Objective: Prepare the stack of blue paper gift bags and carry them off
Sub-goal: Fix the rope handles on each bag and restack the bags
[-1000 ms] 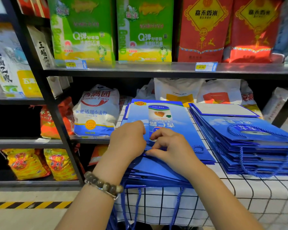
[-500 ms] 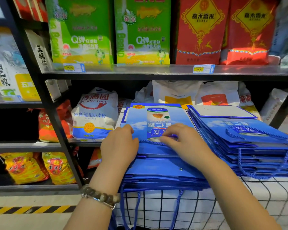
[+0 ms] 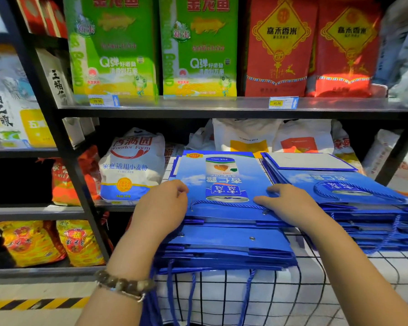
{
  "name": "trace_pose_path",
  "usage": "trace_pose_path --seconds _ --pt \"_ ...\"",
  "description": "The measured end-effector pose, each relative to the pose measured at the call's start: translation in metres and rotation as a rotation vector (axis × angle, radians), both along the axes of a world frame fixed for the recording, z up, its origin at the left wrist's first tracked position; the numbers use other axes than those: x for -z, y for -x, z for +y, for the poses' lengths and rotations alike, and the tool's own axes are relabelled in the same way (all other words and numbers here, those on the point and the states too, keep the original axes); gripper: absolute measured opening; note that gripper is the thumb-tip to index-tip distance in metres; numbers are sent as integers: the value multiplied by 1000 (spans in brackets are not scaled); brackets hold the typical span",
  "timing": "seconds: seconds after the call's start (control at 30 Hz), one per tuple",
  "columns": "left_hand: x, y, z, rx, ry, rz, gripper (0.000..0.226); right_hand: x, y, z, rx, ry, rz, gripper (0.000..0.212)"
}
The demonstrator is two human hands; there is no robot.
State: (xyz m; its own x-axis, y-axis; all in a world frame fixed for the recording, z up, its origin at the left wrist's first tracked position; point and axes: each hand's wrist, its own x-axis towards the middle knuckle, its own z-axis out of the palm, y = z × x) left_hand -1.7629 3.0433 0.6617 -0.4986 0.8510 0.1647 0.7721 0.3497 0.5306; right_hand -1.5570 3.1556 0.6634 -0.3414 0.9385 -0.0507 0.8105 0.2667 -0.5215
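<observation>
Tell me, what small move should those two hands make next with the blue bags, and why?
Probably square the stack: push the top bag toward the person until it lines up with the lower bags, which jut out nearer. The left hand and right hand already rest flat on its two sides, neither closed around anything, and cord handles dangle over the table edge.

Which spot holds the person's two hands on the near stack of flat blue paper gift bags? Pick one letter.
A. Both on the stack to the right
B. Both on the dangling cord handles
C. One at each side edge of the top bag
C: the left hand rests at the left edge of the near stack of flat blue paper gift bags and the right hand at its right edge.
</observation>
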Motion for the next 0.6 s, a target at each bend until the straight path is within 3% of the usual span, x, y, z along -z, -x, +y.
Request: trace_pose_path --seconds 0.13,0.2,0.27,0.4,0.6 --pt "-8 17 -17 115 -174 -334 51 -5 -11 5 5 82 166 56" --pt "-10 23 -25 157 -230 -403 61 -8 -16 7 25 140 267 51" --pt "-9 26 -28 209 -229 -375 60 -10 -19 9 33 161 302 47" --pt "-9 19 -28 276 -154 -346 32 -11 -21 11 17 155 316 45" --pt "-13 21 -19 295 -110 -275 45 -12 -22 12 -41 26 293 49"
